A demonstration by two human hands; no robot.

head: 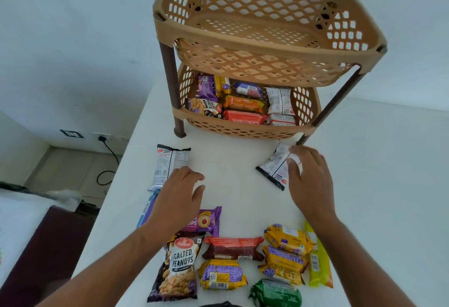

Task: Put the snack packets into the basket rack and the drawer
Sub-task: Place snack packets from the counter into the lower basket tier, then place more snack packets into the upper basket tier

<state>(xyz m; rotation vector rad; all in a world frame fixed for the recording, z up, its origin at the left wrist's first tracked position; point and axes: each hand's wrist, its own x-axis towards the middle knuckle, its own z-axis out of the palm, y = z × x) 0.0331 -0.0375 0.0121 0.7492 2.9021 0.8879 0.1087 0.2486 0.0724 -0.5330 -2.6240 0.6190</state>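
Note:
A tan two-tier basket rack (pixel 262 44) stands on the white table (pixel 230 175). Its top basket holds nothing; its lower basket (pixel 233 128) holds several snack packets. My right hand (pixel 308 180) grips a white and black peanut packet (pixel 274 168) just in front of the rack's right leg. My left hand (pixel 179 197) hovers with fingers apart beside another white and black packet (pixel 167 163) lying flat. Near me lie a salted peanuts bag (pixel 178 267), a purple packet (pixel 206 220), a red biscuit pack (pixel 233 247), yellow packs (pixel 286 250) and a green pack (pixel 274 293).
The table's left edge drops to a floor with a black cable and wall socket (pixel 103 139). A dark wooden furniture piece (pixel 43 246) stands at the lower left. A white wall is behind the rack. No drawer is in view.

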